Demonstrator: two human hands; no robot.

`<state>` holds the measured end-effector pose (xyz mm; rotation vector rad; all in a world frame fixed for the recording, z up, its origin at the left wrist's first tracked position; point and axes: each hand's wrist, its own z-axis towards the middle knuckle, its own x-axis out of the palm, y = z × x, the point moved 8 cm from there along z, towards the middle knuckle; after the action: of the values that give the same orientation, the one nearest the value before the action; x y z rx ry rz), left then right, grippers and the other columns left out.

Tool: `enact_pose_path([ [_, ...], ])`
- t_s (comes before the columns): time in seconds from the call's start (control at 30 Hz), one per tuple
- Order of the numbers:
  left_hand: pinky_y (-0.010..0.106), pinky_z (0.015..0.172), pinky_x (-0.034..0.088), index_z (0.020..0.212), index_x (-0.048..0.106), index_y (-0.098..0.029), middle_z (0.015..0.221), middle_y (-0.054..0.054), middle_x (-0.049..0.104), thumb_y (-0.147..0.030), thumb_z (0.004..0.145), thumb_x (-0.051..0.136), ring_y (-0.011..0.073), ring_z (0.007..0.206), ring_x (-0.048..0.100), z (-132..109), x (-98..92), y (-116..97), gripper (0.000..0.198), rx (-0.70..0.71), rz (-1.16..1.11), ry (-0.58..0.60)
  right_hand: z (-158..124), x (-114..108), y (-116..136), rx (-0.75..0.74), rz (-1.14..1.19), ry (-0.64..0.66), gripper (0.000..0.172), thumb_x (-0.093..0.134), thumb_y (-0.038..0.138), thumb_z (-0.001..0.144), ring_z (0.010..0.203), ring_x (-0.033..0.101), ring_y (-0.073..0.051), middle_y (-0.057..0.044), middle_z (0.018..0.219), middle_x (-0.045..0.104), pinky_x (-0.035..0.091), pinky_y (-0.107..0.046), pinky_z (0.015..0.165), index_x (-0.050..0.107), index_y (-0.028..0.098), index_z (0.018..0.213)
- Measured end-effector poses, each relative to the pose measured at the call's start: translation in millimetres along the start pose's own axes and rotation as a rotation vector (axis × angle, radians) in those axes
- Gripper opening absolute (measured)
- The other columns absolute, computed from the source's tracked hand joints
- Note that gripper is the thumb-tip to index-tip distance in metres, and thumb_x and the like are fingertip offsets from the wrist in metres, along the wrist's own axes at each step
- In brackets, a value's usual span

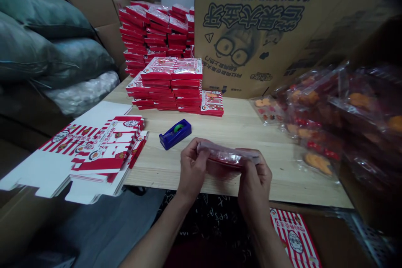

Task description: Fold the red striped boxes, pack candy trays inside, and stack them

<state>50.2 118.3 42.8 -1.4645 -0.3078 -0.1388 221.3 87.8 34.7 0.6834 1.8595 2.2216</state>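
Both of my hands are raised over the near edge of the wooden table, gripping one clear plastic packet [228, 157] between them. Its contents look dark red, but blur and its tilt hide what they are. My left hand [194, 167] pinches the left end with the thumb on top. At the right end, my right hand [255, 178] has thumb and fingers closed on the plastic. Just beyond my left hand lies a blue tape dispenser [176, 135] with a green core.
Flat printed red-and-white cartons [109, 146] lie at the left. Stacked red boxes [171, 88] stand at the back, beside a large cardboard box [251, 42]. Clear bags with orange and red pieces [314, 134] are heaped at the right. A striped carton [295, 236] sits below the table edge.
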Motion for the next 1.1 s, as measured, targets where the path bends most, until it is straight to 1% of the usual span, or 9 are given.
enact_pose_path([
  [0.1, 0.027, 0.073, 0.046, 0.092, 0.070, -0.019, 0.083, 0.000, 0.071, -0.023, 0.090, 0.065, 0.0158, 0.076, 0.061, 1, 1.5, 8, 0.006, -0.070, -0.145, 0.073, 5, 2, -4, 0.019, 0.082, 0.013, 0.008, 0.061, 0.022, 0.090, 0.075, 0.057, -0.014, 0.004, 0.080, 0.067, 0.045, -0.025, 0.072, 0.068, 0.023, 0.089],
  [0.23, 0.033, 0.089, 0.049, 0.106, 0.076, -0.017, 0.108, 0.008, 0.075, -0.040, 0.096, 0.062, 0.0224, 0.098, 0.068, -1, 0.6, 11, 0.028, -0.126, -0.389, 0.172, 6, 3, -3, -0.011, 0.052, 0.023, 0.008, 0.060, 0.023, 0.091, 0.078, 0.058, -0.014, 0.003, 0.083, 0.067, 0.046, -0.026, 0.073, 0.068, 0.022, 0.091],
  [0.3, 0.034, 0.092, 0.049, 0.106, 0.078, -0.016, 0.109, 0.009, 0.076, -0.037, 0.096, 0.062, 0.0236, 0.103, 0.069, -1, -1.8, 11, 0.028, -0.142, -0.433, 0.180, 5, 3, -2, -0.025, 0.034, 0.017, 0.008, 0.059, 0.023, 0.091, 0.077, 0.057, -0.014, 0.003, 0.083, 0.066, 0.046, -0.026, 0.072, 0.067, 0.022, 0.090],
  [0.53, 0.030, 0.081, 0.050, 0.103, 0.079, -0.015, 0.093, 0.006, 0.078, -0.022, 0.087, 0.070, 0.0226, 0.093, 0.070, 16, -1.7, 17, 0.020, -0.214, -0.273, 0.280, 8, 4, -8, 0.061, 0.122, 0.107, 0.007, 0.064, 0.029, 0.089, 0.078, 0.060, -0.016, 0.004, 0.084, 0.068, 0.050, -0.029, 0.078, 0.069, 0.025, 0.093],
  [0.67, 0.029, 0.074, 0.049, 0.093, 0.079, -0.015, 0.089, 0.006, 0.077, -0.025, 0.086, 0.066, 0.0226, 0.089, 0.069, 23, 2.2, 17, 0.018, -0.144, -0.201, 0.229, 8, 6, -11, 0.164, 0.276, 0.234, 0.029, 0.052, 0.048, 0.097, 0.100, 0.067, -0.024, -0.002, 0.100, 0.075, 0.053, -0.039, 0.091, 0.071, 0.027, 0.100],
  [0.8, 0.027, 0.073, 0.051, 0.087, 0.076, -0.018, 0.088, 0.003, 0.076, -0.026, 0.086, 0.066, 0.0195, 0.087, 0.068, -10, -0.6, 8, 0.013, -0.171, -0.243, -0.003, -9, 3, 3, 0.285, 0.265, 0.284, 0.030, 0.054, 0.048, 0.099, 0.117, 0.066, -0.027, -0.003, 0.113, 0.077, 0.051, -0.043, 0.101, 0.071, 0.029, 0.114],
  [0.9, 0.029, 0.078, 0.053, 0.093, 0.076, -0.019, 0.093, 0.003, 0.077, -0.028, 0.088, 0.065, 0.0206, 0.091, 0.069, -53, -6.1, 8, 0.015, -0.312, -0.253, -0.061, -36, -3, 6, 0.454, 0.224, 0.316, 0.030, 0.063, 0.042, 0.095, 0.119, 0.066, -0.028, -0.005, 0.119, 0.076, 0.052, -0.044, 0.102, 0.069, 0.030, 0.122],
  [1.0, 0.033, 0.082, 0.054, 0.098, 0.075, -0.019, 0.097, 0.005, 0.079, -0.029, 0.087, 0.067, 0.0240, 0.095, 0.071, -93, -22.8, 30, 0.017, -0.512, -0.269, -0.090, -70, -15, -17, 0.675, 0.205, 0.336, 0.032, 0.069, 0.039, 0.090, 0.110, 0.071, -0.029, -0.006, 0.112, 0.078, 0.055, -0.047, 0.097, 0.070, 0.028, 0.119],
  [1.1, 0.036, 0.083, 0.055, 0.100, 0.076, -0.019, 0.097, 0.008, 0.080, -0.028, 0.084, 0.070, 0.0256, 0.094, 0.073, -122, -47.3, 65, 0.019, -0.710, -0.270, -0.165, -94, -37, -53, 0.811, 0.210, 0.266, 0.026, 0.075, 0.033, 0.081, 0.099, 0.075, -0.029, -0.005, 0.104, 0.080, 0.059, -0.046, 0.088, 0.073, 0.026, 0.106],
])
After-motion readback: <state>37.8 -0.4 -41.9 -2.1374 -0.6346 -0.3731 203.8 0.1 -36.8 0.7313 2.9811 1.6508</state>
